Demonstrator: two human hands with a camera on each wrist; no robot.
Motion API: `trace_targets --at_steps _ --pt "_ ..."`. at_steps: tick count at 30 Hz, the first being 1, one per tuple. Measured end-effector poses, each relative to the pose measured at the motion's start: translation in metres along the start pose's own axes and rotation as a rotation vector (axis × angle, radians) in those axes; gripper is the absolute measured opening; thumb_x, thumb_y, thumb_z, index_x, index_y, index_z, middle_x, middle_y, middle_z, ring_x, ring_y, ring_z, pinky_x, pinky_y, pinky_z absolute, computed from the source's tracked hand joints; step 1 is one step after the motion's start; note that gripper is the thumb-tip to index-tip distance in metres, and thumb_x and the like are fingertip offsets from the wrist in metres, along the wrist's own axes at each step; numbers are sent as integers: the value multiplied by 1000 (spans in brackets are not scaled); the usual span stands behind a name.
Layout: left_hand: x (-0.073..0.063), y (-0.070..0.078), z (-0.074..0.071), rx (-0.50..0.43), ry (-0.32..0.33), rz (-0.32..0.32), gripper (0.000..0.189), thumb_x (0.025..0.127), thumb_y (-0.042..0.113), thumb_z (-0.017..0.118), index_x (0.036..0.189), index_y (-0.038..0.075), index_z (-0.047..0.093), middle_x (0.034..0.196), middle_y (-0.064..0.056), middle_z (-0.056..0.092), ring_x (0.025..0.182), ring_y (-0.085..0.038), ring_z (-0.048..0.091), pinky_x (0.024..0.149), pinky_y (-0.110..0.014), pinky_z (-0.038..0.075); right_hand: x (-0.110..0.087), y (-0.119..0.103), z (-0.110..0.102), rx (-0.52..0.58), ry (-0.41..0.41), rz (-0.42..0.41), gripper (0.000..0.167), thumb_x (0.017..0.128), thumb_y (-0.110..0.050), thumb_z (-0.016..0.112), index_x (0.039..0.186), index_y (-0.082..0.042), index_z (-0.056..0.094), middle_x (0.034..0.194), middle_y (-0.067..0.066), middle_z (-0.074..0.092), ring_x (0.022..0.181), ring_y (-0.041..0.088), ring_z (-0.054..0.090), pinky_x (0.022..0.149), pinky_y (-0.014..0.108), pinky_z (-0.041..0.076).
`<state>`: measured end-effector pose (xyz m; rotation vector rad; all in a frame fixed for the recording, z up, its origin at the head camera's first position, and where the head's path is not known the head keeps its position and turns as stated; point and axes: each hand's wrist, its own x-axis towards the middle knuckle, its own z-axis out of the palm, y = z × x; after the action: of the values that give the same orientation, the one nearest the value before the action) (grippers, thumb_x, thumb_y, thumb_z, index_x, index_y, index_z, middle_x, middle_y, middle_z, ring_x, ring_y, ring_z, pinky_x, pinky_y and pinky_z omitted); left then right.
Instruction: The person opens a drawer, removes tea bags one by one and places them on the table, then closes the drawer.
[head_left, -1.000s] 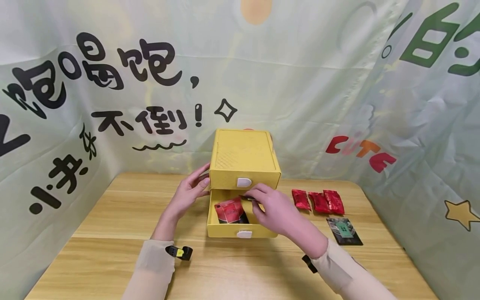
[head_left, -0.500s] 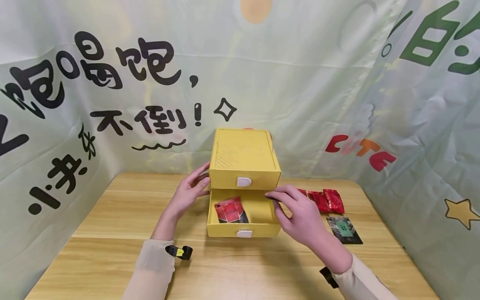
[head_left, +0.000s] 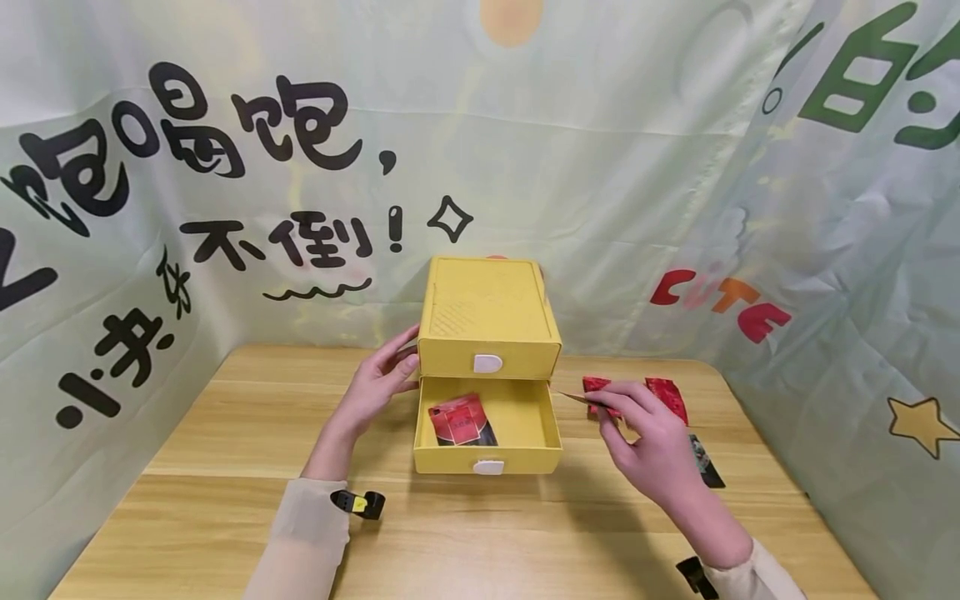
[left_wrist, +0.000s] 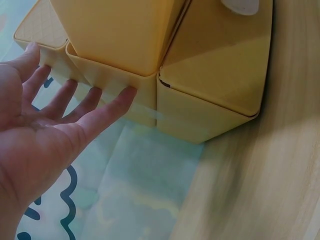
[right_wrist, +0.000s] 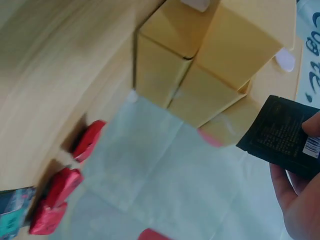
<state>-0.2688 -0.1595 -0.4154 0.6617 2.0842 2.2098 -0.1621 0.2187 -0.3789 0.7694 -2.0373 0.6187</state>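
Note:
A yellow two-drawer box (head_left: 487, 300) stands at the back of the table, upper drawer closed and lower drawer (head_left: 450, 461) pulled out. Inside the lower one lies a red and black sachet (head_left: 461, 421). My left hand (head_left: 381, 375) is at the box's left side, its fingers spread and extended, fingertips against the yellow wall in the left wrist view. To the right of the open drawer, my right hand (head_left: 652, 442) pinches a flat black sachet (right_wrist: 280, 132) between thumb and fingers. Its back shows small print and a white barcode label; from the head it appears nearly edge-on.
Several small red packets (head_left: 666, 400) lie on the table right of the box, partly covered by the right hand in the head view. A dark sachet with a green label (head_left: 707, 462) is nearer the front. Printed cloth (head_left: 615, 208) hangs behind the wooden table (head_left: 225, 467).
My right hand has drawn the black sachet out of the lower drawer and moved it right, over the table beside the red packets. The left hand has stayed at the box.

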Motion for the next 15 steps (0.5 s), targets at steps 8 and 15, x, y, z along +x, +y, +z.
trace_targets --at_steps 8,15 --pt "1 0 -1 12 -4 -3 57 108 17 58 162 14 39 158 -22 45 140 -41 50 97 -45 59 -24 18 -14 -96 -60 68 38 107 -35 53 105 -9 81 100 5 75 88 24 70 70 28 58" --pt "1 -1 -1 7 -6 -1 57 108 16 58 162 14 39 159 -22 44 140 -41 49 97 -45 59 -40 32 -19 -176 -81 66 52 109 -46 46 105 -9 82 101 6 78 86 26 73 63 39 59"
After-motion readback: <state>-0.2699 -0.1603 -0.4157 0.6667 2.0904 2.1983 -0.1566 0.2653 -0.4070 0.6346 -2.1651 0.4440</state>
